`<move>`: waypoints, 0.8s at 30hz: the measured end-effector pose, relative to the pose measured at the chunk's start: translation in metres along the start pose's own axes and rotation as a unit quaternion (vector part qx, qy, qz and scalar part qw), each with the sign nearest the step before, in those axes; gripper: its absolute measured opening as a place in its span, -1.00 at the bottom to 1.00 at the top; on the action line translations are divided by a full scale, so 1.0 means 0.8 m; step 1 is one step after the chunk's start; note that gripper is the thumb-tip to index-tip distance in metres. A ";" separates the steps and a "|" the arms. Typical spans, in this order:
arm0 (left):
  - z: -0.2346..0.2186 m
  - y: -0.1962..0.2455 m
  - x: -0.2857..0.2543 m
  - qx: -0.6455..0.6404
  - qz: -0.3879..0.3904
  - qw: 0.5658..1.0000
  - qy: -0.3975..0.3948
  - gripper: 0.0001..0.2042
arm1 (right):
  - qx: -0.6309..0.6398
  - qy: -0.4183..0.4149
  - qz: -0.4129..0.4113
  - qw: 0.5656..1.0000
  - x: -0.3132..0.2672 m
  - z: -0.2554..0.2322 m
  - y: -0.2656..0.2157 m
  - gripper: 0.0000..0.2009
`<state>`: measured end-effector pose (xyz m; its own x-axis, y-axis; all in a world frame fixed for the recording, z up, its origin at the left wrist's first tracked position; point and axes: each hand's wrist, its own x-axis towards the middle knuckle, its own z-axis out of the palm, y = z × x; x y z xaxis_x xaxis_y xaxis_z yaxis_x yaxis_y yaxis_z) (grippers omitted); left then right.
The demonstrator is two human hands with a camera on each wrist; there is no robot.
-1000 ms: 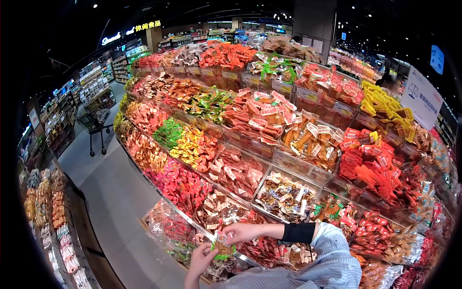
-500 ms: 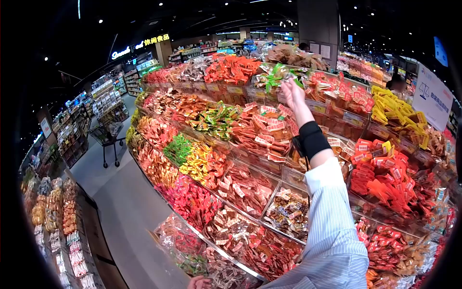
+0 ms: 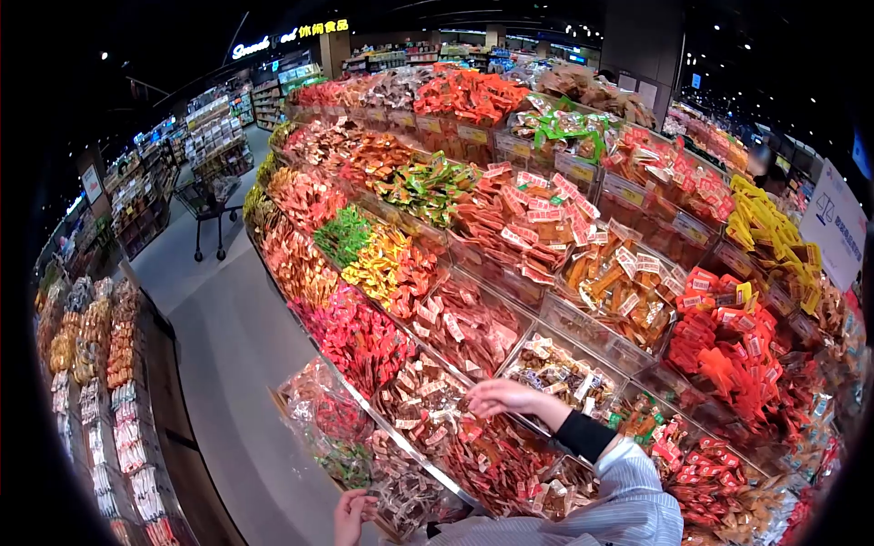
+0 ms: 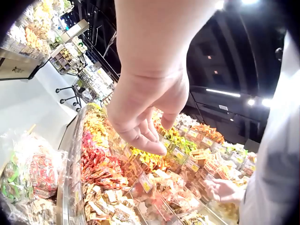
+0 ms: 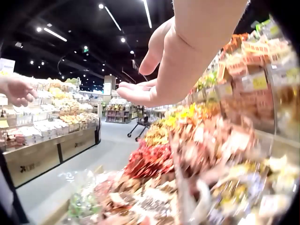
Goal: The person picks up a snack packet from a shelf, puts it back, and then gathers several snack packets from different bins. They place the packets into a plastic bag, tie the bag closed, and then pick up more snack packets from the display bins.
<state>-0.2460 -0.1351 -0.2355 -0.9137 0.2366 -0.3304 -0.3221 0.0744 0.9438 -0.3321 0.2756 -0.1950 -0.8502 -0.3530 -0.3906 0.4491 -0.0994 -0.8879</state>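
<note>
In the head view the right hand (image 3: 506, 398) hangs over the lower bins of wrapped snacks (image 3: 435, 400), palm partly up, fingers loosely bent and holding nothing. The left hand (image 3: 353, 511) is low at the bottom edge, beside the bin rim, its fingers slightly bent around nothing. The left wrist view shows the left hand (image 4: 147, 108) with loosely curved fingers above the bins, and the right hand (image 4: 225, 191) farther off. In the right wrist view the right hand (image 5: 164, 70) has relaxed fingers. Green-wrapped packets (image 3: 569, 129) lie in an upper bin.
Tiered bins of red, yellow and brown packets fill the centre and right. Plastic-bagged goods (image 3: 320, 400) sit at the lower front edge. An aisle floor (image 3: 228, 337) runs at the left, with a shopping cart (image 3: 208, 205) and another display (image 3: 118, 364). A white sign (image 3: 833, 223) stands at right.
The small green-edged packet held in both hands at first is gone from them. The right hand reached up to the green-packet bin, then came back down empty. The left hand shows more fully again.
</note>
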 end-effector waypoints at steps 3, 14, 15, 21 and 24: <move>-0.005 0.000 0.010 -0.075 -0.019 0.997 -0.015 -0.81 | 0.140 -0.001 0.057 0.989 -0.017 0.030 0.105 -0.73; -0.125 0.007 -0.020 -0.068 -0.027 0.995 -0.064 -0.76 | 0.382 0.256 -0.018 0.888 -0.070 0.211 0.224 -0.76; -0.145 -0.004 -0.023 -0.066 -0.027 0.995 -0.068 -0.77 | 0.380 0.286 -0.007 0.879 -0.077 0.230 0.235 -0.76; -0.257 -0.065 -0.023 -0.072 -0.137 0.980 -0.126 -0.77 | 0.361 0.396 0.011 0.844 -0.101 0.348 0.254 -0.77; -0.293 -0.081 0.000 -0.040 -0.138 0.977 -0.159 -0.78 | 0.358 0.418 0.007 0.835 -0.121 0.394 0.260 -0.77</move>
<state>-0.2833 -0.3671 -0.2990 -0.6700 0.5084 -0.5409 -0.5756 0.1044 0.8110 -0.0696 -0.0041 -0.2647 -0.6042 0.3834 -0.6985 0.2563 -0.7365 -0.6260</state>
